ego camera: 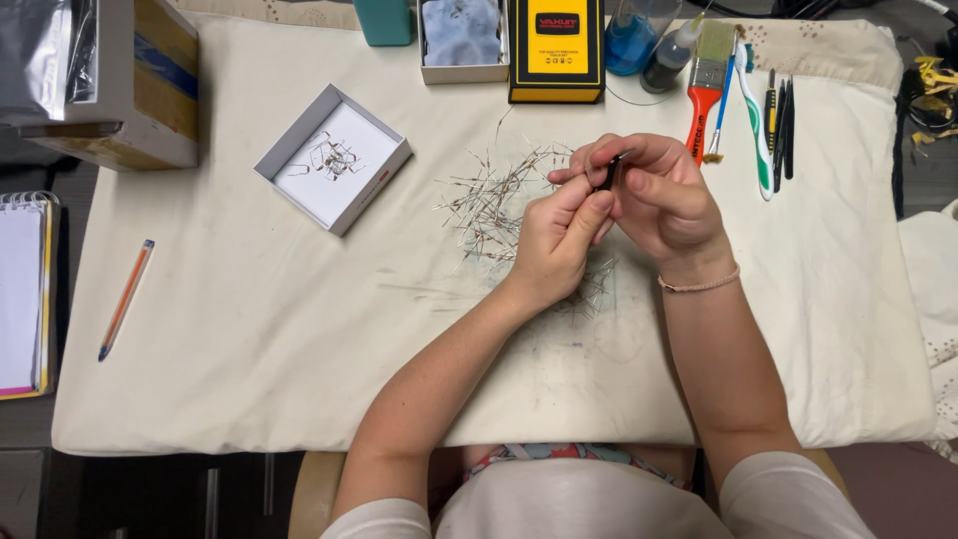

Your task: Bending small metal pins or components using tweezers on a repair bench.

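Tweezers, small and dark, sat pinched in your right hand, their long axis nearly upright in the head view, tips toward the far table edge. Your left hand was pressed against them from the near side, thumb and forefinger closed at the lower end; whether they gripped a wire I could not tell. Both hands hovered over the heap of thin wire-leaded parts on the cream cloth. A white tray lay well apart, nearer your left hand.

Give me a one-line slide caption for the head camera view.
Both hands pinch a small dark tool above scattered thin wire components on a cream cloth.
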